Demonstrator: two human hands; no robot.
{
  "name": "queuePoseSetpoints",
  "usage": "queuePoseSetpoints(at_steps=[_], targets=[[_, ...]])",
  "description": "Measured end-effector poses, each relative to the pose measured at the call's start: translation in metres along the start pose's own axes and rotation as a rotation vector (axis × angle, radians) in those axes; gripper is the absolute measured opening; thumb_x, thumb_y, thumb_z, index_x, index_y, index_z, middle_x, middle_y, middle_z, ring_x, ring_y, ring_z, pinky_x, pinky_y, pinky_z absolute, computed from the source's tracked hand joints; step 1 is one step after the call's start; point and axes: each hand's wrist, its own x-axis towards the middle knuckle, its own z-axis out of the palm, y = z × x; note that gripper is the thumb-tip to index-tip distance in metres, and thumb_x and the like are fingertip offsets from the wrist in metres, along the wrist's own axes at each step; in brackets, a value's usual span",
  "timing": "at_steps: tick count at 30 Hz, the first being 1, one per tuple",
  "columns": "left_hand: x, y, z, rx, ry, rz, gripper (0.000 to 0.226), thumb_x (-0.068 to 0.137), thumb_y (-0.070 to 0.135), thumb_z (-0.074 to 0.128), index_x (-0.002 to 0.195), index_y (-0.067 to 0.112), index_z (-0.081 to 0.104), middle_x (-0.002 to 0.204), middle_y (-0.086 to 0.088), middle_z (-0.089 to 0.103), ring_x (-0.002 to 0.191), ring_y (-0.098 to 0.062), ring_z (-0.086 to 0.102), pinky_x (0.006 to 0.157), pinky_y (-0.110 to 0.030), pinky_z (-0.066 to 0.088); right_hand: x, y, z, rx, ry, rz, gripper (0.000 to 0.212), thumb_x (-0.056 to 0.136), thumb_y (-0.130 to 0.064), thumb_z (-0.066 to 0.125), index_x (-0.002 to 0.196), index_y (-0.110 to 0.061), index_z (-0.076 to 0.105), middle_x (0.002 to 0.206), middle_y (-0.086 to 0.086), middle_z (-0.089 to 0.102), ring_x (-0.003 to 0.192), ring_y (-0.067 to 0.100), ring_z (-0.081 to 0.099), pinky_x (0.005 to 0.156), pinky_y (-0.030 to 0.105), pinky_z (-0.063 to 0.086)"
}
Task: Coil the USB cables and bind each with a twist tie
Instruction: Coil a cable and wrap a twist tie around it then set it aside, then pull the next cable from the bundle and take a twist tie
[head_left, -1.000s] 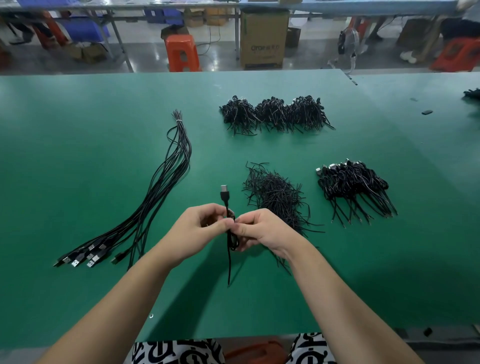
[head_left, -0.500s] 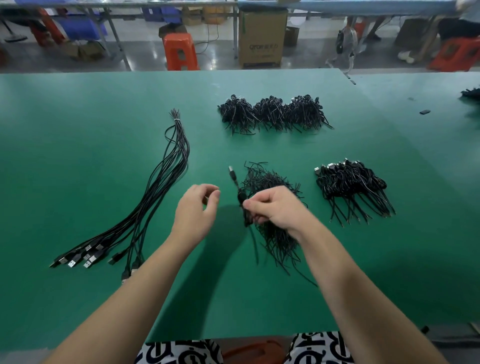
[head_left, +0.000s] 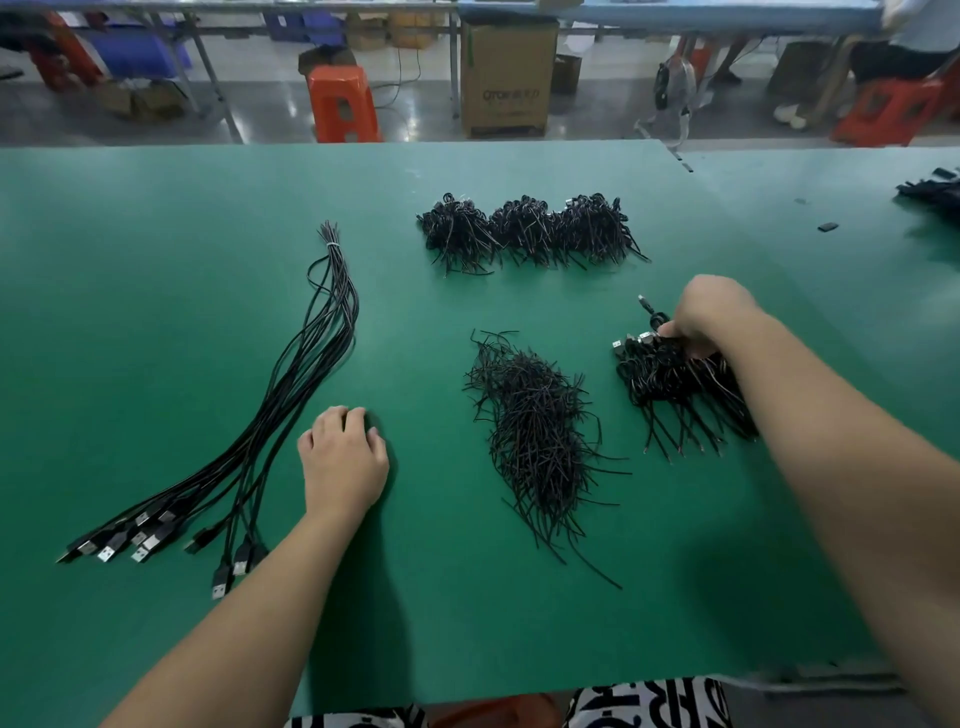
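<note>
Right hand (head_left: 709, 319) has carried the coiled cable (head_left: 655, 318) away to the finished pile (head_left: 675, 387).
It pinches the cable just above that pile; left hand (head_left: 343, 457) rests relaxed and empty, uncoiled cables (head_left: 291, 395) just beyond its fingertips.

A green bench (head_left: 156, 260) fills most of the view. Beyond its far edge stands an orange plastic stool (head_left: 343, 104) on a grey floor, with a brown cardboard box (head_left: 509, 78) to its right. Farther right sits a second orange stool (head_left: 888, 111). A small dark object (head_left: 827, 227) lies on the neighbouring green surface.
</note>
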Motion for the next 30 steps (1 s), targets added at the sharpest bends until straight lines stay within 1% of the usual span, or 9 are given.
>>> queuePoseSetpoints(at_steps=[4,7,9,11,13,20,25,28,30], targets=[[0.0,0.001,0.002,0.006,0.022,-0.007,0.032,0.091,0.021,0.058,0.12,0.008,0.063,0.124,-0.013,0.06,0.121,-0.031,0.05,0.102,-0.049,0.034,0.02,0.007,0.009,-0.066,-0.086,0.069,0.043,0.087,-0.044,0.074,0.072,-0.005,0.065,0.063,0.007,0.071,0.072,0.022,0.068,0.076,0.032,0.052],[0.001,0.001,0.002,0.012,0.021,-0.009,0.032,0.091,0.021,0.058,0.12,0.009,0.063,0.123,-0.013,0.06,0.12,-0.031,0.05,0.102,-0.05,0.035,0.024,0.009,0.023,-0.07,-0.137,0.115,0.041,0.086,-0.045,0.074,0.073,-0.006,0.067,0.058,0.004,0.071,0.064,0.017,0.069,0.066,0.029,0.049],[0.001,0.002,0.002,0.013,0.02,-0.012,0.031,0.091,0.021,0.057,0.12,0.009,0.062,0.123,-0.013,0.059,0.12,-0.031,0.05,0.102,-0.05,0.035,0.027,0.012,0.032,-0.079,-0.112,0.12,0.042,0.083,-0.047,0.077,0.076,-0.008,0.064,0.075,0.006,0.074,0.077,0.02,0.07,0.064,0.028,0.045],[0.0,0.002,0.002,0.014,0.021,-0.01,0.031,0.091,0.021,0.058,0.12,0.009,0.062,0.122,-0.013,0.059,0.119,-0.031,0.05,0.102,-0.05,0.035,0.028,0.013,0.038,-0.114,-0.058,0.114,0.045,0.08,-0.05,0.079,0.079,-0.01,0.057,0.1,0.008,0.072,0.095,0.025,0.068,0.071,0.028,0.044],[0.001,0.002,0.003,0.017,0.023,-0.011,0.031,0.091,0.022,0.058,0.119,0.009,0.062,0.123,-0.012,0.059,0.119,-0.031,0.05,0.102,-0.049,0.035,0.025,0.014,0.038,-0.16,-0.006,0.097,0.046,0.078,-0.05,0.081,0.082,-0.013,0.054,0.112,0.009,0.068,0.106,0.028,0.065,0.074,0.03,0.041],[0.0,0.002,0.003,0.011,0.032,-0.009,0.03,0.09,0.022,0.057,0.117,0.01,0.062,0.121,-0.011,0.059,0.117,-0.029,0.051,0.1,-0.048,0.036,0.019,0.006,0.034,-0.169,0.118,-0.005,0.038,0.088,-0.041,0.073,0.075,-0.013,0.052,0.074,0.004,0.055,0.078,0.026,0.057,0.065,0.027,0.039],[0.0,0.002,0.001,0.0,0.023,-0.01,0.031,0.092,0.024,0.056,0.12,0.012,0.062,0.123,-0.01,0.059,0.119,-0.028,0.049,0.102,-0.046,0.034,-0.02,-0.054,0.042,0.117,0.238,-0.334,0.032,0.101,-0.039,0.053,0.092,-0.011,0.066,0.084,0.003,0.067,0.076,0.022,0.063,0.059,0.027,0.045],[0.001,0.0,0.001,-0.012,0.017,-0.007,0.032,0.092,0.024,0.056,0.121,0.012,0.062,0.123,-0.009,0.059,0.119,-0.027,0.05,0.103,-0.046,0.034,-0.065,-0.102,0.068,0.361,0.173,-0.482,0.025,0.104,-0.025,0.048,0.097,-0.011,0.067,0.088,0.0,0.068,0.064,0.01,0.057,0.054,0.023,0.045],[0.0,-0.001,0.001,-0.021,0.023,-0.003,0.032,0.091,0.023,0.057,0.12,0.011,0.063,0.122,-0.009,0.06,0.118,-0.027,0.05,0.102,-0.046,0.034,-0.099,-0.131,0.093,0.488,0.136,-0.53,0.02,0.103,-0.017,0.048,0.106,-0.014,0.067,0.1,-0.004,0.067,0.07,0.007,0.059,0.061,0.021,0.047]])
